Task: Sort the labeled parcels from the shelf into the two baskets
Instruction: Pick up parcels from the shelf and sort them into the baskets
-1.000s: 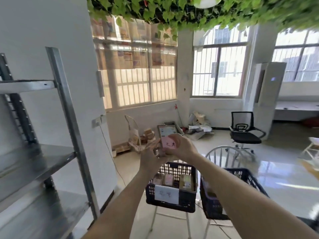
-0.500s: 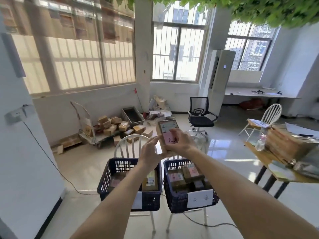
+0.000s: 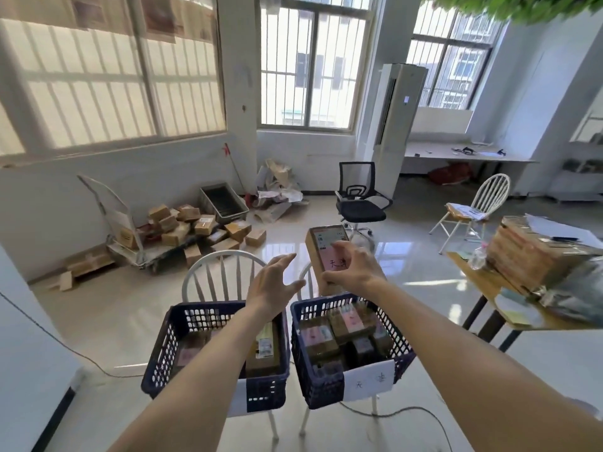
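Observation:
My right hand [image 3: 350, 269] grips a small cardboard parcel [image 3: 323, 246] with a white shipping label and a pink handwritten tag, held upright above the far rim of the right basket [image 3: 404, 353]. My left hand [image 3: 272, 285] hovers beside it with fingers spread, apart from the parcel, above the left basket [image 3: 160, 353]. Both dark blue baskets sit on white chairs and hold several parcels. A white paper label [image 3: 368, 383] hangs on the right basket's front. The shelf is out of view.
A wooden table [image 3: 483, 282] with stacked boxes stands at the right. A trolley [image 3: 127, 246] and a pile of cardboard boxes [image 3: 199, 226] lie by the far wall. A black office chair [image 3: 359, 200] and a white chair [image 3: 483, 203] stand beyond. A cable [image 3: 408, 411] crosses the floor.
The view swung right from the shelf onto the two baskets. My left hand let go of the parcel and opened; my right hand carried the parcel over the right basket.

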